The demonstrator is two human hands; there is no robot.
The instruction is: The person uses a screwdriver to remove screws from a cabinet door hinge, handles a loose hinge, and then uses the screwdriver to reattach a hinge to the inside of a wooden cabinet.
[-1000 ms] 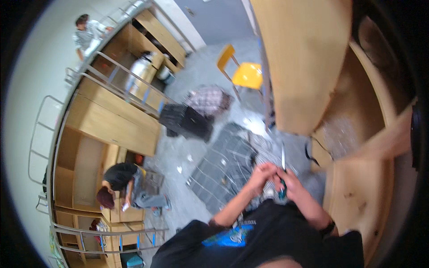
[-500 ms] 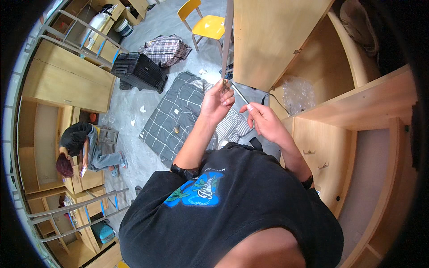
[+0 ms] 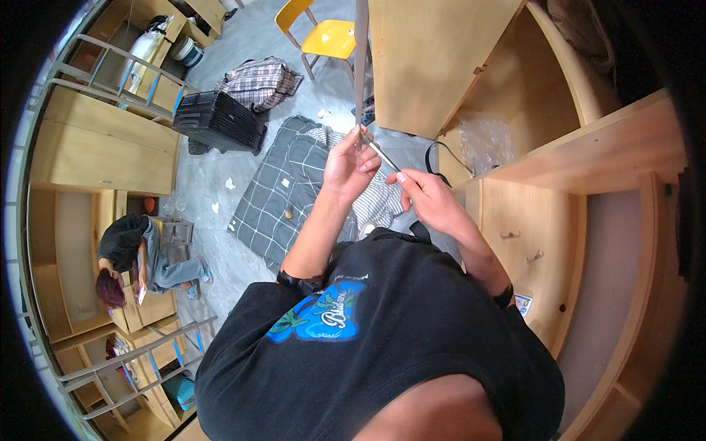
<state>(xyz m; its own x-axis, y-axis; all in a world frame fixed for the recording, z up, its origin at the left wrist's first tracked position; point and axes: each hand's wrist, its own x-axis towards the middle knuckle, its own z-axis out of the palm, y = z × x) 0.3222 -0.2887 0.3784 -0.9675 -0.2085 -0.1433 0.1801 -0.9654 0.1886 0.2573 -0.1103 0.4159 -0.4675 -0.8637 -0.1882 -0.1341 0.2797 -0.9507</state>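
My left hand (image 3: 350, 165) is raised in front of my chest. Its thumb and forefinger pinch together at the lower end of a narrow grey upright strip (image 3: 360, 66), on something too small to make out. My right hand (image 3: 432, 202), to its right and a little lower, grips the near end of a thin silver rod (image 3: 384, 156). The rod's far end slants up to the left fingertips, where the fingers partly hide it.
An open wooden door (image 3: 434, 59) and cabinet with clear plastic (image 3: 487, 143) stand right. A checked quilt (image 3: 276, 191) lies on the floor, with a black suitcase (image 3: 217, 121) and yellow chair (image 3: 329, 38) beyond. A seated person (image 3: 132, 242) is at the left.
The rod has tilted and its far end now meets my left fingertips. Both hands have shifted slightly left, and the whole view has moved a little.
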